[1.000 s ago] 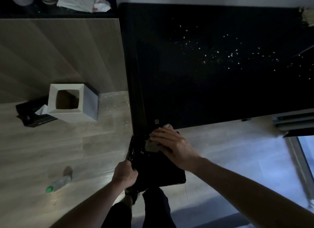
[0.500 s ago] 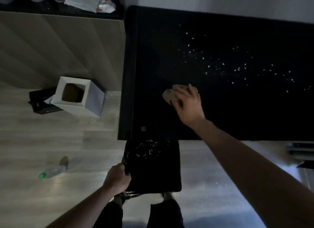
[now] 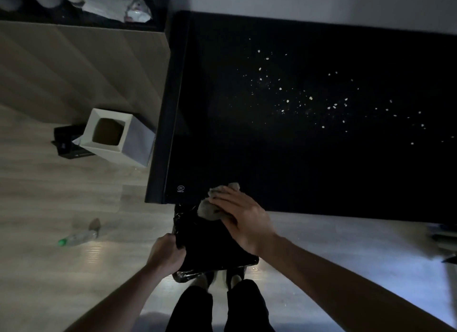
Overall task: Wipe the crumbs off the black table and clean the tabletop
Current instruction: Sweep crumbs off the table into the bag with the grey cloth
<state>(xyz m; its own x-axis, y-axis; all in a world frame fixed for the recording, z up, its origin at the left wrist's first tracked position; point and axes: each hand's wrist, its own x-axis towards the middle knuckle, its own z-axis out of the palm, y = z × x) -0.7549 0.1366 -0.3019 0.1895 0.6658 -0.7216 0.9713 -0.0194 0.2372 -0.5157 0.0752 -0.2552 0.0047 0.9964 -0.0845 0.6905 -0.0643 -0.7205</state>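
The black table (image 3: 284, 158) fills the upper right, with several pale crumbs (image 3: 309, 99) scattered across its far middle and right. My right hand (image 3: 242, 218) presses a grey cloth (image 3: 210, 208) at the table's near edge, close to the left corner, half over the edge. Below that edge my left hand (image 3: 165, 255) grips the left rim of a black bin lined with a black bag (image 3: 212, 247), held against the table's front.
A white square bin (image 3: 116, 136) stands on the wooden floor left of the table, with a dark flat object behind it. A clear plastic bottle with a green cap (image 3: 76, 237) lies on the floor at lower left. My legs show at the bottom.
My right hand drew the cloth from mid-table back toward me to the near edge above the black bin. My left hand kept hold of the bin.
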